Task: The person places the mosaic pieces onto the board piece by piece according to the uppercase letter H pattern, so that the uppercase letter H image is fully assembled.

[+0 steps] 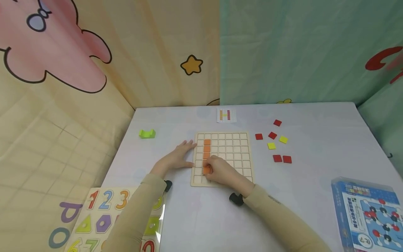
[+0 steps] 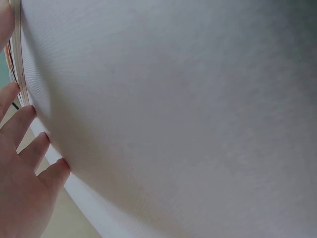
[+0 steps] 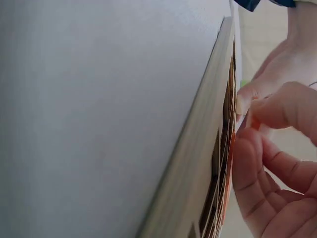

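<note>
A light wooden grid board (image 1: 232, 147) lies on the table, with a column of square orange tiles (image 1: 206, 148) in its second column from the left. My left hand (image 1: 177, 156) spreads its fingers along the board's left edge, the thumb and a fingertip touching that edge. Over the lower end of the orange column is my right hand (image 1: 221, 170), its thumb and fingers bent together. In the right wrist view, a bit of orange tile (image 3: 255, 122) shows pinched between the thumb and fingers, mostly hidden by them.
Right of the board lie several red tiles (image 1: 277, 158) and two yellow tiles (image 1: 271, 146). Behind it is a small pattern card (image 1: 226, 115). A green block (image 1: 147, 134) sits far left, a number-and-shape puzzle (image 1: 91, 224) near left, a blue box (image 1: 368, 213) near right.
</note>
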Demonstrator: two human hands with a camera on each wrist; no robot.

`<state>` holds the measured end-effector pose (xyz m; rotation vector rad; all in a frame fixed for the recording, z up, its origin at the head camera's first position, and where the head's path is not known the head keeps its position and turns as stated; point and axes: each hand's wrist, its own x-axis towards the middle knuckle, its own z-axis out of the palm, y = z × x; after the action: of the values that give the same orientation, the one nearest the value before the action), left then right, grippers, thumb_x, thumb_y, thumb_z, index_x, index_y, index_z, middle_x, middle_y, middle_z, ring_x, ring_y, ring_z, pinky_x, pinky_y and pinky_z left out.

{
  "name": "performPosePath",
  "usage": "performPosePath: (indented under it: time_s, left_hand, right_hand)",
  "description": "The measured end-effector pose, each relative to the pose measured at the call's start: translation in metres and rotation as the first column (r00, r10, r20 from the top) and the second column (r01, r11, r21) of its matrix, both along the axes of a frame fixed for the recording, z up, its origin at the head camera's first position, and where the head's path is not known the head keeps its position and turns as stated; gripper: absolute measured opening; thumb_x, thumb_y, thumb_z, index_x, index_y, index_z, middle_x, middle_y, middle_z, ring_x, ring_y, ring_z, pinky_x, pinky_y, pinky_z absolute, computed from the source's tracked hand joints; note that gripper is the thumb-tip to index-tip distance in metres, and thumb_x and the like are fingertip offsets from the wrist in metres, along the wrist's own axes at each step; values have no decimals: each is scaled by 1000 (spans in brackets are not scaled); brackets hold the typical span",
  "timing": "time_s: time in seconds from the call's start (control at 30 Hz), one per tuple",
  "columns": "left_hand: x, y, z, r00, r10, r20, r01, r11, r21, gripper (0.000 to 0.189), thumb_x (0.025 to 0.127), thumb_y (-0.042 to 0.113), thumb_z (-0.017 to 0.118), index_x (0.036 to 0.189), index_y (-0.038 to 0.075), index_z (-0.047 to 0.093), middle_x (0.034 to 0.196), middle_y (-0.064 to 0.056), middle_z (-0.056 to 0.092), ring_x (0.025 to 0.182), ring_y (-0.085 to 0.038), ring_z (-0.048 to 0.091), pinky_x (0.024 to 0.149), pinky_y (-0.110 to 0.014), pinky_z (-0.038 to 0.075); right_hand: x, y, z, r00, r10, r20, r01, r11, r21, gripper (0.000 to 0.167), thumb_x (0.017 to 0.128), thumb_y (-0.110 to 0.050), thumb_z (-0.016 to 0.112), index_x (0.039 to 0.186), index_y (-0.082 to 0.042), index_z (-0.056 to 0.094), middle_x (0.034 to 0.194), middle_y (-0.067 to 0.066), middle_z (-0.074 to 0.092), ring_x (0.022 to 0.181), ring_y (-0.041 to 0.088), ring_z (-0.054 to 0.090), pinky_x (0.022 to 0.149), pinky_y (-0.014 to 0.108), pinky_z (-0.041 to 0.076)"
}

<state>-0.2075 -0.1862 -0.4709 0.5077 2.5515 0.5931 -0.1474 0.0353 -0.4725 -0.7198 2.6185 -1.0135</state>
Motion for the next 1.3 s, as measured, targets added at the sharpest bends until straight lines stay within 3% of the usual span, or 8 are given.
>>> performPosePath:
  time_s: [0.3, 0.77, 1.3]
  left_hand:
    - [0, -1, 4, 1000, -2, 9, 2, 1000, 14, 89, 86, 30, 76, 157, 16, 25, 167, -9, 10, 154, -32, -1, 124, -56, 7]
    - [1, 0, 4, 1000, 7, 15, -8, 1000, 14, 88, 86, 31, 76, 157, 16, 25, 167, -8, 9, 154, -32, -1, 124, -57, 7]
    - [1, 2, 4, 1000, 14, 17, -14, 1000, 7, 89, 86, 32, 76, 157, 17, 25, 167, -6, 10, 155, -31, -1, 124, -57, 9]
  right_hand:
    - [-1, -8, 1, 998, 47, -39, -43, 994, 97, 28, 77, -3, 73, 105, -4, 69, 96, 2, 56, 69, 9, 49, 60, 21, 45]
    - [0, -7, -1, 997, 28, -74, -22, 997, 74, 24, 77, -1, 74, 100, -5, 70, 93, 1, 55, 72, 10, 49, 62, 21, 44]
    - [0, -8, 1, 999, -38, -33, 39, 999, 33, 22, 76, -1, 75, 97, -7, 72, 89, 1, 59, 75, 11, 51, 65, 22, 46]
